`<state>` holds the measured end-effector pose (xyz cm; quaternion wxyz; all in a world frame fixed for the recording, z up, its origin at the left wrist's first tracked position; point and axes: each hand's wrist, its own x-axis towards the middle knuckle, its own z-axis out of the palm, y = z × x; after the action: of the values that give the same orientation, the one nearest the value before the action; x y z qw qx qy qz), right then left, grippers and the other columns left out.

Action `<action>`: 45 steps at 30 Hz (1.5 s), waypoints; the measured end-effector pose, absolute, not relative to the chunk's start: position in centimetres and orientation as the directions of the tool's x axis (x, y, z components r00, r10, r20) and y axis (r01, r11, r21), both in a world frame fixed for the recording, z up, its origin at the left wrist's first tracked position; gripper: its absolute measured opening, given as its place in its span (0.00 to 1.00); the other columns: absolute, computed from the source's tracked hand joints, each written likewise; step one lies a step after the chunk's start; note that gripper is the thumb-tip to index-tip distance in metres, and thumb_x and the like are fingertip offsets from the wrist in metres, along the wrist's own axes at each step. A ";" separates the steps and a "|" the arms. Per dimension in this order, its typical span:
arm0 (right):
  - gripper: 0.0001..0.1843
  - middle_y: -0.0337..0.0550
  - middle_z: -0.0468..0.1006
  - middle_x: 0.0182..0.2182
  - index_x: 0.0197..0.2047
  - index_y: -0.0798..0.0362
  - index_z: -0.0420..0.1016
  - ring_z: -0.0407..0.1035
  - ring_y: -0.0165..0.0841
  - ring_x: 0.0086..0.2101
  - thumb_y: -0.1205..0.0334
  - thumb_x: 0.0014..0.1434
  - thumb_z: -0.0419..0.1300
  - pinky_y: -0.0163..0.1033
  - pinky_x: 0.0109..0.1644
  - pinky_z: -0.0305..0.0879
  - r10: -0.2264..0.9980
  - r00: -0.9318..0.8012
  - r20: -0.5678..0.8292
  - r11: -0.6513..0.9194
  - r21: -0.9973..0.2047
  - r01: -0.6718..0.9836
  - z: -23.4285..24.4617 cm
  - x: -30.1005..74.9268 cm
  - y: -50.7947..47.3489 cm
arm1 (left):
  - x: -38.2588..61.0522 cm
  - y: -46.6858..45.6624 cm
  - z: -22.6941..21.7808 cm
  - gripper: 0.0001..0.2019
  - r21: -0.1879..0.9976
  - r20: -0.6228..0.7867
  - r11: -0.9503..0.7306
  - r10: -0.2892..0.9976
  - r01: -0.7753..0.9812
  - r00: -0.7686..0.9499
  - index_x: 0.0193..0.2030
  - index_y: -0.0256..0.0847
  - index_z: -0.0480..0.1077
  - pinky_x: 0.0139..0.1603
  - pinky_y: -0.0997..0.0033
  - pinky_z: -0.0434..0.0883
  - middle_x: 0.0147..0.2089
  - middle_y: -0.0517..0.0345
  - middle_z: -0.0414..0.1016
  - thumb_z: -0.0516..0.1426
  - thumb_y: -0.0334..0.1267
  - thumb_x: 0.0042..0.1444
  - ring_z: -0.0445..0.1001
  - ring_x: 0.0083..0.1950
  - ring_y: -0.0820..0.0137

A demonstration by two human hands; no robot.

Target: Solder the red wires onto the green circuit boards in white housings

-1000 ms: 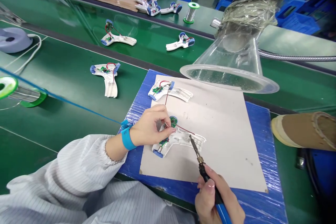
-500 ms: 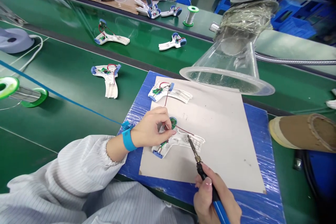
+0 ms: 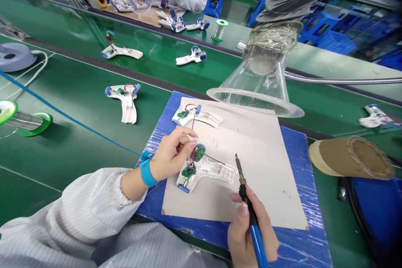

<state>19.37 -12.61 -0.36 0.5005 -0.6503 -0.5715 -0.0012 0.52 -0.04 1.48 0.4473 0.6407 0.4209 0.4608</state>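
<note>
Green assembly benches (image 3: 78, 134) run past blue plastic stools (image 3: 214, 2).

Bright even light, soft shadows, warped edges

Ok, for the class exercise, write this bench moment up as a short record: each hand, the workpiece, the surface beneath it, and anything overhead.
left hand: fingers curled, nothing visibly held, beside a green circuit board; blue wrist strap on the wrist
right hand: holding a soldering iron, tip up, clear of the work
workpiece: white plastic housing with red wires
surface: beige sheet on a blue-wrapped board
overhead: clear plastic fume hood
</note>
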 end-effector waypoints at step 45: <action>0.23 0.40 0.80 0.43 0.56 0.52 0.68 0.75 0.29 0.43 0.76 0.59 0.59 0.34 0.48 0.72 0.768 0.112 0.630 0.247 -0.454 0.856 -0.4 19.6 -11.6 | 3.7 -0.7 3.0 0.06 0.851 -0.148 -0.118 0.881 0.511 0.450 0.31 0.38 0.82 0.29 0.74 0.69 0.27 0.55 0.82 0.62 0.33 0.53 0.77 0.27 0.69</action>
<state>19.61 -11.62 -0.44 0.4270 -0.6113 -0.6643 -0.0516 3.72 -0.71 3.03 0.4552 0.7196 0.4836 0.2029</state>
